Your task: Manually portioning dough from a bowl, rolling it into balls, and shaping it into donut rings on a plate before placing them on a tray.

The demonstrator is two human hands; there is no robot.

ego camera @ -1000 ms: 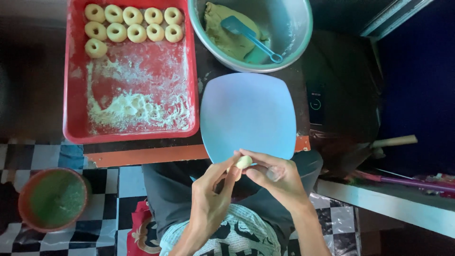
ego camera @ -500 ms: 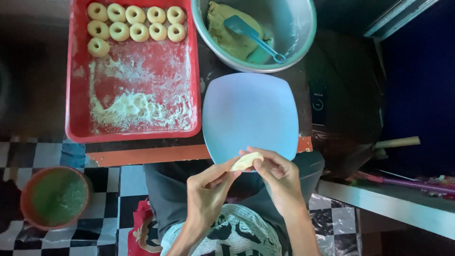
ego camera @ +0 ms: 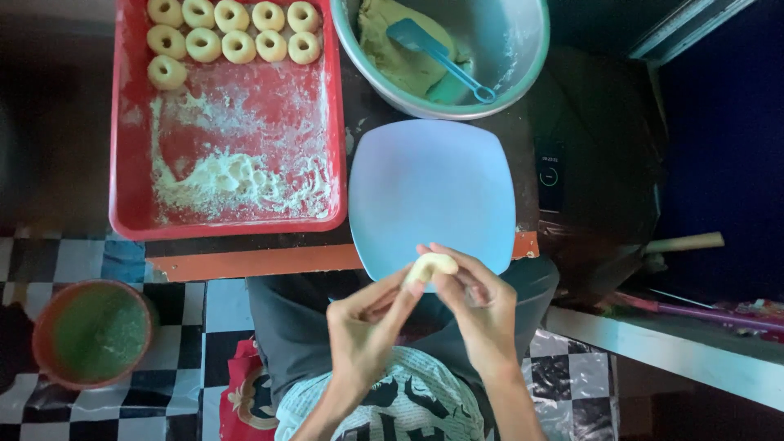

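Observation:
A small pale piece of dough (ego camera: 431, 265) sits between the fingertips of both hands, just over the near edge of a light blue square plate (ego camera: 433, 184). My left hand (ego camera: 367, 322) pinches it from the left and my right hand (ego camera: 482, 306) from the right. Behind the plate stands a metal bowl (ego camera: 523, 49) with a lump of dough (ego camera: 400, 53) and a blue spatula (ego camera: 437, 53). A red tray (ego camera: 131, 163) at the left holds several ring-shaped dough pieces (ego camera: 237, 33) and loose flour (ego camera: 237, 175).
A brown pot of green stuff (ego camera: 90, 331) stands on the checkered floor at lower left. A wooden table edge (ego camera: 253, 261) runs under the tray. Dark appliance (ego camera: 588, 163) and a wooden handle (ego camera: 682, 242) lie to the right.
The hands have kept working the dough piece, which now looks longer and curved; they sit slightly higher against the plate's near edge.

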